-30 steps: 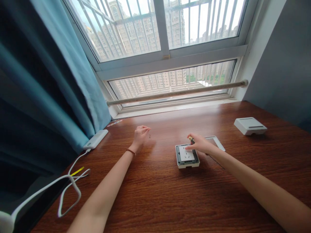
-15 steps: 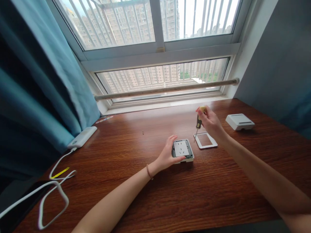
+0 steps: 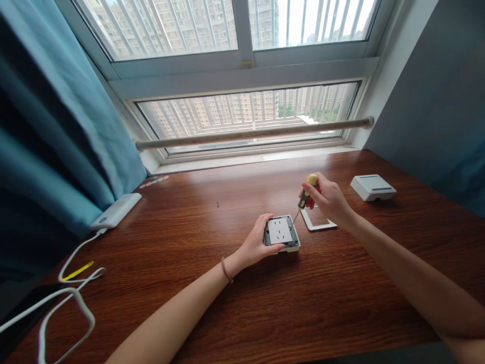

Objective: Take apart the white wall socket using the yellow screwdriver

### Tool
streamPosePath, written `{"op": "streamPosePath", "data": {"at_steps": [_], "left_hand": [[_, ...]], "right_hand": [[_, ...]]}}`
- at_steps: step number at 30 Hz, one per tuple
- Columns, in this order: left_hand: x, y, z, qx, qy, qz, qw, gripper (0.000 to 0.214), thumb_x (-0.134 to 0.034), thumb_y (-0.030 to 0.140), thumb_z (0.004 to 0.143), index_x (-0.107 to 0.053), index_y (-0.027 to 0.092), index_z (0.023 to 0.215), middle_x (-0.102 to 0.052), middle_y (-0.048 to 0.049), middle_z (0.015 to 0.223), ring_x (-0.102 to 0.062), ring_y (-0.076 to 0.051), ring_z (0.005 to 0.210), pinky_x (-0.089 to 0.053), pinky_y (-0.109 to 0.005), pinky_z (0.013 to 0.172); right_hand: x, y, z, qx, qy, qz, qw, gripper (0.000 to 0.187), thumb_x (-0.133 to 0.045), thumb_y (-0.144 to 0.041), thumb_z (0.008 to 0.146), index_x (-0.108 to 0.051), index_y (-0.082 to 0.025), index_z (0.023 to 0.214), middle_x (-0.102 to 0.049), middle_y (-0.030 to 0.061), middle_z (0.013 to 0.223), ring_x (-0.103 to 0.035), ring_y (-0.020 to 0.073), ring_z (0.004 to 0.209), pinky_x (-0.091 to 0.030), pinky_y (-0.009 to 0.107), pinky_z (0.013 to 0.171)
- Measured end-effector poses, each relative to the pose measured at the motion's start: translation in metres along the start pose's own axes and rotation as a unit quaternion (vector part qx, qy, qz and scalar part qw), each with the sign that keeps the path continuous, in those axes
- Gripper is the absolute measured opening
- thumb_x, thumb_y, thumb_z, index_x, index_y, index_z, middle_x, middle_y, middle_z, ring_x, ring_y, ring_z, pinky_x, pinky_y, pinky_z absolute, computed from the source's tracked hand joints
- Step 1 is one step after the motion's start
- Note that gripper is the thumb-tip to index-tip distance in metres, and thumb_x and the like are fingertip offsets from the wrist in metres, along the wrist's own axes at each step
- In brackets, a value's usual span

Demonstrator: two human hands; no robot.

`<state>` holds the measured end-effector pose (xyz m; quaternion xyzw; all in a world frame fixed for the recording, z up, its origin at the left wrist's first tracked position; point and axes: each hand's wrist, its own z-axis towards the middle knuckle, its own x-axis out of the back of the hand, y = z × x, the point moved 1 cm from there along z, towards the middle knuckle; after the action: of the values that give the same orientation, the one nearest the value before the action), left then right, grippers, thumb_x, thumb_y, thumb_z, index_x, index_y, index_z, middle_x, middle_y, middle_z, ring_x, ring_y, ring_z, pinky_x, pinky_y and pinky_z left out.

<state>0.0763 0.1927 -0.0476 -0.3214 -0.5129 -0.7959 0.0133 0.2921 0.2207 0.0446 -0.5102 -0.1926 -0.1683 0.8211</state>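
A white wall socket module (image 3: 281,232) lies on the wooden desk (image 3: 265,303). My left hand (image 3: 254,245) grips its left side, fingers curled around the edge. My right hand (image 3: 329,198) is closed on a small screwdriver (image 3: 305,194) with a yellow and black handle. The screwdriver slants down to the left, and its tip rests at the socket's right side. A white cover frame (image 3: 317,219) lies flat just right of the socket, partly under my right hand. A tiny screw (image 3: 217,204) lies alone on the desk, farther back and to the left.
A white box (image 3: 373,187) sits at the back right. A white power bank (image 3: 115,211) lies at the left by the blue curtain (image 3: 56,131), with white cable (image 3: 68,303) looping toward the front left. A window and a rail run along the desk's far edge.
My left hand left the tiny screw on the desk and came over to grip the socket. My right hand lifted the screwdriver, then lowered its tip to the socket's right side.
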Motion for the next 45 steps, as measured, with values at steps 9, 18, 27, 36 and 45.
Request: {"op": "streamPosePath", "data": {"at_steps": [9, 18, 27, 36, 45], "left_hand": [[-0.001, -0.001, 0.0, -0.006, 0.004, 0.006, 1.0, 0.071, -0.072, 0.035, 0.067, -0.037, 0.021, 0.127, -0.041, -0.0121, 0.127, -0.04, -0.025, 0.12, -0.032, -0.041, 0.105], [-0.001, -0.001, 0.0, -0.005, 0.003, 0.016, 1.0, 0.071, -0.072, 0.035, 0.067, -0.037, 0.021, 0.127, -0.041, -0.0124, 0.127, -0.04, -0.025, 0.12, -0.031, -0.042, 0.105], [0.0, 0.001, 0.0, -0.007, 0.006, 0.011, 1.0, 0.07, -0.071, 0.037, 0.067, -0.039, 0.02, 0.127, -0.041, -0.0125, 0.127, -0.039, -0.027, 0.12, -0.031, -0.042, 0.105], [0.0, 0.001, -0.001, -0.001, 0.004, 0.006, 1.0, 0.069, -0.071, 0.036, 0.067, -0.039, 0.02, 0.126, -0.041, -0.0121, 0.127, -0.04, -0.026, 0.12, -0.031, -0.041, 0.105], [0.0, 0.001, -0.001, 0.001, 0.0, 0.01, 1.0, 0.069, -0.071, 0.037, 0.068, -0.038, 0.019, 0.126, -0.04, -0.0124, 0.127, -0.039, -0.025, 0.12, -0.031, -0.04, 0.105]], "right_hand": [[0.008, -0.026, -0.011, 0.1, -0.066, -0.005, 0.993, 0.024, -0.06, -0.036, 0.078, -0.057, -0.02, 0.096, -0.06, 0.0025, 0.083, -0.061, 0.0152, 0.074, -0.053, 0.028, 0.068], [0.021, -0.034, -0.013, 0.146, -0.066, -0.07, 0.985, 0.025, -0.051, -0.017, 0.083, -0.056, -0.022, 0.107, -0.064, 0.0032, 0.093, -0.062, 0.0151, 0.082, -0.051, 0.027, 0.073], [0.019, -0.034, -0.012, 0.164, -0.023, -0.094, 0.982, 0.026, -0.058, -0.018, 0.081, -0.061, -0.022, 0.106, -0.066, 0.0027, 0.087, -0.064, 0.0158, 0.079, -0.051, 0.027, 0.072], [0.018, -0.028, -0.008, 0.157, 0.011, -0.075, 0.985, 0.023, -0.058, -0.025, 0.082, -0.062, -0.021, 0.104, -0.064, 0.0057, 0.098, -0.062, 0.0174, 0.082, -0.052, 0.03, 0.071], [0.021, -0.031, -0.011, 0.143, -0.027, -0.033, 0.989, 0.03, -0.053, -0.016, 0.084, -0.056, -0.019, 0.113, -0.066, 0.0054, 0.102, -0.063, 0.0182, 0.092, -0.049, 0.034, 0.084]]}}
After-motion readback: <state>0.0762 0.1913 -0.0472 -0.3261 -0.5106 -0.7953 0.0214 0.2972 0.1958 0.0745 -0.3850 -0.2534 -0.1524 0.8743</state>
